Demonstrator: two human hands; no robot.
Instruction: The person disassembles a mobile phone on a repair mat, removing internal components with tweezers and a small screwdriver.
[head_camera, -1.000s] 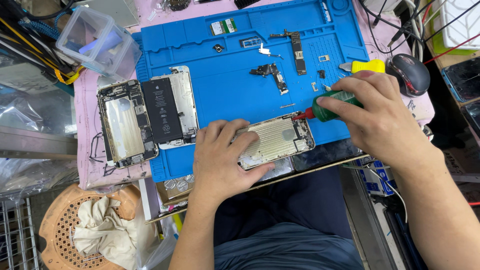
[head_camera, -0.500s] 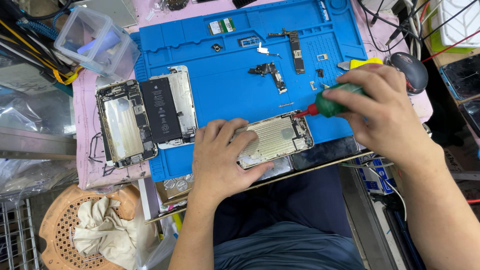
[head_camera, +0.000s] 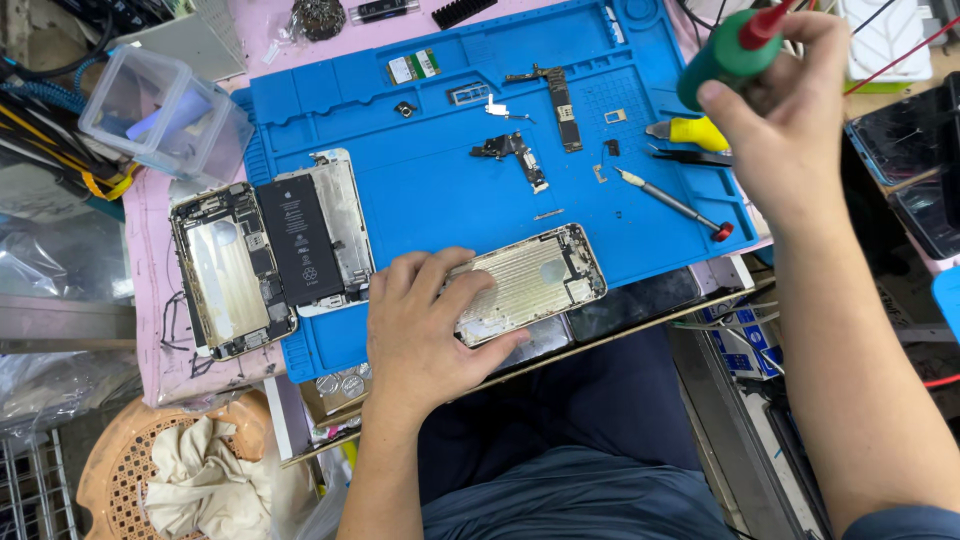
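The left hand (head_camera: 420, 330) lies flat on the bare silver metal phone shell (head_camera: 525, 285), fingers spread over its near-left part and pressing it onto the blue silicone repair mat (head_camera: 420, 190) at the near edge of the worktop; that grip is open, pinning rather than clasping. The right hand (head_camera: 790, 130) is raised well above and to the far right of the shell, its grip clamped round the green-handled screwdriver with a red cap (head_camera: 735, 50). The driver's tip is hidden behind the fingers.

To do this well, I judge the shell should stay pinned with even pressure, the fingers kept off the open right end where the small fittings sit. The driver wants bringing down upright onto its spot, not slanted, so the tip seats before any turn.

Just right of the left grip's fingertips, beyond the shell, lie 1 slim grey screwdriver with a red end (head_camera: 672, 203), black tweezers (head_camera: 690, 155) and yellow-handled cutters (head_camera: 690, 130). Farther out sit a narrow dark circuit board (head_camera: 560, 95) and a small flex part (head_camera: 518, 155). Left of the left hand rest 2 opened phone halves, 1 with a black battery (head_camera: 300, 240).
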